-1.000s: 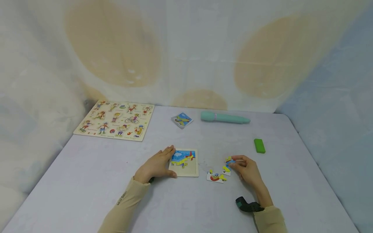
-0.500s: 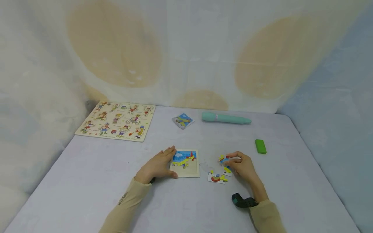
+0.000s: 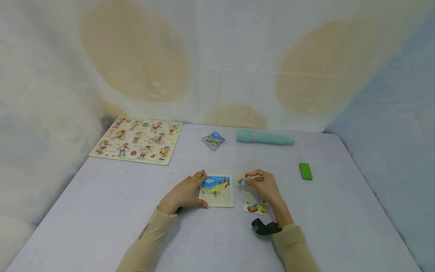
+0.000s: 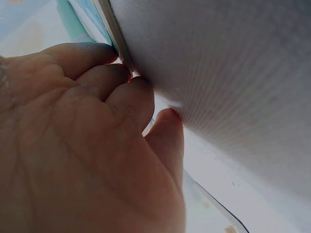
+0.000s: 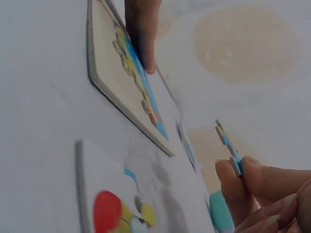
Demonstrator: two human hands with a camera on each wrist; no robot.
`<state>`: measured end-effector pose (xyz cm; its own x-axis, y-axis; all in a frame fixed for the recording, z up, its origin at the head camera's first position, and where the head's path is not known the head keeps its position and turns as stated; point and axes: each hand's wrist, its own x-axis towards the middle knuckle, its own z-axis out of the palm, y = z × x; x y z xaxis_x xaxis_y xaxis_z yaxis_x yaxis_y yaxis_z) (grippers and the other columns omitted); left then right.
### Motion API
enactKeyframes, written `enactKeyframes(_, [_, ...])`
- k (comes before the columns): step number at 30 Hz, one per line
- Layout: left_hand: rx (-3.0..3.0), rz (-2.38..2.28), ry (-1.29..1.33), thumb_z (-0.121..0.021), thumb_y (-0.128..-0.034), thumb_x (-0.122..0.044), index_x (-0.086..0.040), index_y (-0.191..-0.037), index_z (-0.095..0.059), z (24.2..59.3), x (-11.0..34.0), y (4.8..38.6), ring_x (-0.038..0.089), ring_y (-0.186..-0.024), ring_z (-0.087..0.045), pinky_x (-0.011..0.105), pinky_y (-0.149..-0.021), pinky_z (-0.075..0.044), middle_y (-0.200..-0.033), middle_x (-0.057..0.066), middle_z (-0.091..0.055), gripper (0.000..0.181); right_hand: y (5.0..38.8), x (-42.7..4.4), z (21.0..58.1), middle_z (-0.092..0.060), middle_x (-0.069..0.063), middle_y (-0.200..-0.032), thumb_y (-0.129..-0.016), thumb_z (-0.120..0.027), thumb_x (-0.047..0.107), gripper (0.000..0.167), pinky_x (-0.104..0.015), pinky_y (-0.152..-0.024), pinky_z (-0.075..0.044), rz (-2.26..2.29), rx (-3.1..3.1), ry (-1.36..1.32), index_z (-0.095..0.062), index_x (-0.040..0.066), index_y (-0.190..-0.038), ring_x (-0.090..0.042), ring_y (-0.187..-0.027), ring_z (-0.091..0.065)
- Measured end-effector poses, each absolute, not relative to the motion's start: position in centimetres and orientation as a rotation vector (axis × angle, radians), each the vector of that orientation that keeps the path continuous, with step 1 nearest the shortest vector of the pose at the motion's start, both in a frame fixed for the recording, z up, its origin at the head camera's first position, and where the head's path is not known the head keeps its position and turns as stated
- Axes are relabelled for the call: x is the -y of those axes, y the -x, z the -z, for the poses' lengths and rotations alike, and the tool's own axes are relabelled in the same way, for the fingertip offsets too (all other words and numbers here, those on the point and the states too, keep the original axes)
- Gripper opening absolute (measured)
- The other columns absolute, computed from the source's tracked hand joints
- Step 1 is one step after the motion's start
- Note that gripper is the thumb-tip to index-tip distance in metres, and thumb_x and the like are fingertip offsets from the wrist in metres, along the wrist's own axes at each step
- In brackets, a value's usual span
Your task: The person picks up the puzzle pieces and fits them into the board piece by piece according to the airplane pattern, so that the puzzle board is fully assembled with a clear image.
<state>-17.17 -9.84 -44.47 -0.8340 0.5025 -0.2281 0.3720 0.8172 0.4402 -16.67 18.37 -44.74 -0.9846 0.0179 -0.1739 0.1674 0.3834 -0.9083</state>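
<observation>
My left hand point(image 3: 183, 194) rests against the left edge of a small wooden puzzle tray point(image 3: 225, 201), its fingers fairly straight along the rim. Blue-and-yellow pieces fill the tray's upper part, and bare wood shows below. In the right wrist view, the thumb and a finger of my right hand point(image 5: 277, 189) pinch a jigsaw piece point(image 5: 228, 145) by one end. The head view has this blue, yellow and red piece just right of the tray, raised off the table. Below it lies a white-edged loose jigsaw piece point(image 3: 254, 207); another is mostly covered by my right hand.
A large wooden picture board point(image 3: 136, 141) lies at the back left. A small airplane picture card point(image 3: 214, 140) and a mint-green pen-shaped object point(image 3: 265, 138) lie at the back. The green block point(image 3: 306, 171) is on the right. A hanging cloth point(image 3: 234, 56) bounds the table's far side.
My right hand has lifted the pinched jigsaw piece away from the other loose pieces and carried it left and farther back, close to the tray. My left hand stays at the tray's edge.
</observation>
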Motion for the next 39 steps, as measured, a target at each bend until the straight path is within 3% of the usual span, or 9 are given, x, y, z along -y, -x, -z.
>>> enactKeyframes(10, [-2.665, -0.546, -0.658, -0.082, -0.0731, -0.045, -0.006, -0.153, -0.026, 44.9, 9.9, 17.3, 0.025, -0.151, -0.018, 0.046, -0.124, -0.017, -0.163, 0.008, -0.018, 0.105, 16.3, -16.4, 45.7, -0.075, -0.013, -0.092, -0.089, -0.068, 0.015, 0.021, -0.019, -0.040, -0.025, 1.664, -2.489, -0.140, -0.071, 0.008, -0.109, -0.010, -0.046, -0.035])
enactKeyframes(13, [-2.664, -0.538, -0.658, -0.081, -0.0734, -0.046, -0.007, -0.154, -0.025, 44.9, 9.9, 17.3, 0.025, -0.151, -0.018, 0.045, -0.124, -0.017, -0.163, 0.008, -0.018, 0.105, 16.3, -15.9, 46.0, -0.075, -0.013, -0.094, -0.090, -0.067, 0.015, 0.023, -0.019, -0.044, -0.027, 1.652, -2.505, -0.106, -0.070, 0.007, -0.110, -0.008, -0.054, -0.044])
enactKeyframes(19, [-2.673, -0.556, -0.682, -0.082, -0.0731, -0.044, -0.004, -0.153, -0.027, 44.7, 9.8, 17.3, 0.028, -0.150, -0.019, 0.047, -0.124, -0.018, -0.162, 0.011, -0.020, 0.105, 16.2, -14.8, 46.2, -0.074, -0.011, -0.084, -0.089, -0.066, 0.015, 0.026, -0.021, -0.048, -0.031, 1.643, -2.535, -0.071, -0.063, 0.008, -0.114, -0.010, -0.063, -0.055])
enactKeyframes(29, [-2.661, -0.566, -0.676, -0.082, -0.0730, -0.044, -0.003, -0.153, -0.026, 44.6, 9.8, 17.4, 0.028, -0.150, -0.019, 0.047, -0.124, -0.018, -0.162, 0.011, -0.019, 0.105, 15.9, -14.0, 46.1, -0.069, -0.007, -0.075, -0.090, -0.066, 0.015, 0.026, -0.021, -0.046, -0.030, 1.603, -2.513, -0.116, -0.059, 0.010, -0.115, -0.014, -0.056, -0.043])
enactKeyframes(39, [-2.658, -0.561, -0.676, -0.082, -0.0729, -0.045, -0.004, -0.153, -0.025, 44.7, 9.8, 17.4, 0.028, -0.151, -0.017, 0.046, -0.124, -0.017, -0.162, 0.011, -0.018, 0.106, 15.8, -14.0, 46.1, -0.068, -0.006, -0.074, -0.091, -0.066, 0.015, 0.026, -0.022, -0.047, -0.030, 1.588, -2.509, -0.081, -0.058, 0.010, -0.115, -0.015, -0.058, -0.046])
